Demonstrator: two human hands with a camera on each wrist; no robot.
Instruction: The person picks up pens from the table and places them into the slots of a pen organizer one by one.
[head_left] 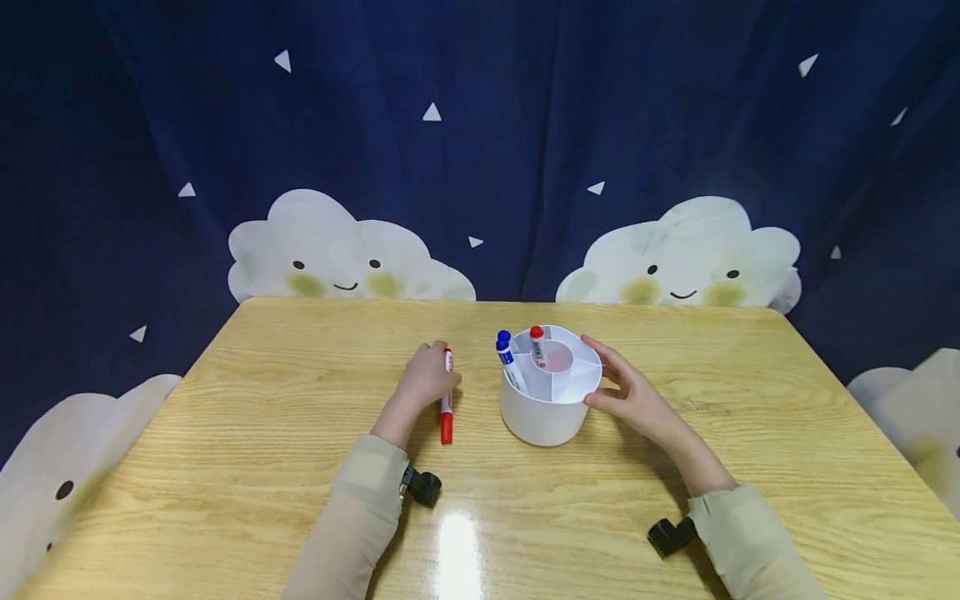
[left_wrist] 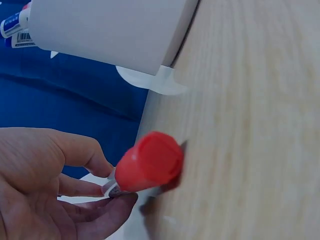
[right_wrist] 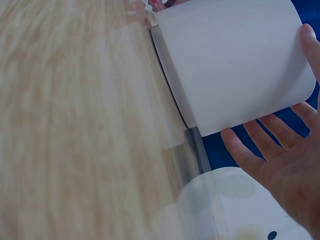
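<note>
A white round holder [head_left: 551,408] with inner compartments stands mid-table; a blue-capped marker [head_left: 508,357] and a red-capped marker [head_left: 537,345] stand in it. A third marker [head_left: 447,400], red-capped, lies on the wood to its left. My left hand [head_left: 425,379] curls over that marker's far end, fingers and thumb pinching the barrel; the left wrist view shows the red cap [left_wrist: 150,162] beside the fingers [left_wrist: 82,152]. My right hand [head_left: 626,390] rests against the holder's right wall, fingers spread and straight [right_wrist: 265,142] on the white side [right_wrist: 235,65].
The wooden table [head_left: 262,467] runs to a far edge before a dark blue curtain with cloud faces [head_left: 341,250]. Black wrist cameras [head_left: 423,487] sit by both sleeves.
</note>
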